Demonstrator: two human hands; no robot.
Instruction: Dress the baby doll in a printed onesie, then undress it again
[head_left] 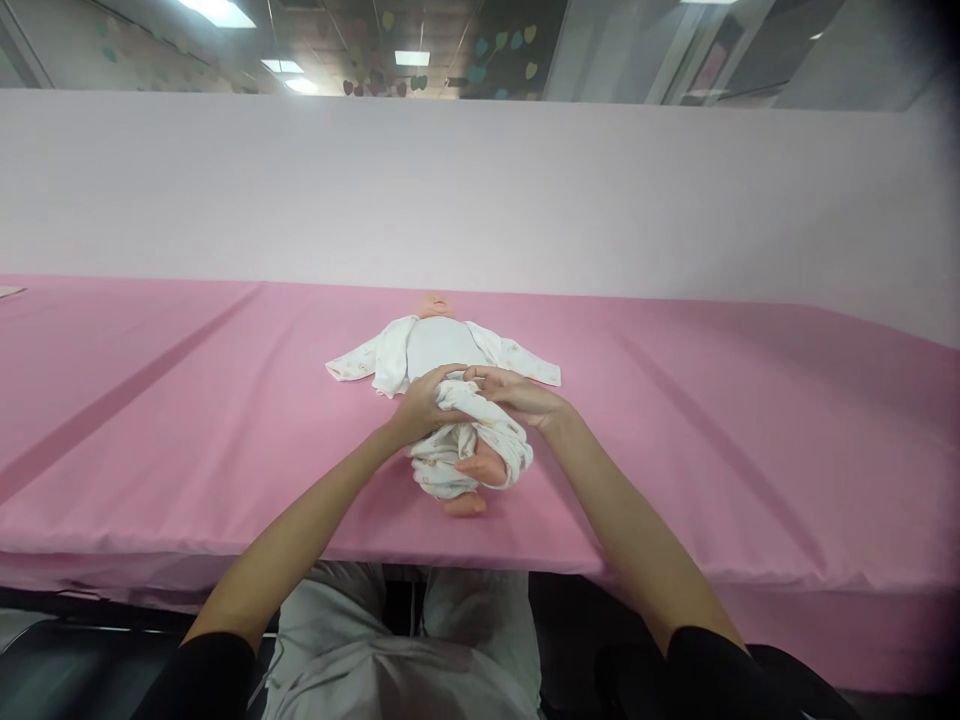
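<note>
A baby doll [436, 305] lies on its back with its feet toward me. Its torso shows a plain white front [444, 345], with an open white printed jacket [396, 352] spread at both sides, sleeves out. White printed baby pants [480, 405] are bunched around its legs, and bare feet [465, 504] stick out at the near end. My left hand [426, 405] grips the pants near the waist, thumb across the cloth. From the other side, my right hand [517, 392] has its fingers closed at the waistband; their tips are partly hidden by fabric.
A pink sheet [187, 420] with long creases covers the table, whose near edge is just in front of my lap. Behind it rises a white partition [480, 190]. A pale flat item [10, 291] lies at the far left.
</note>
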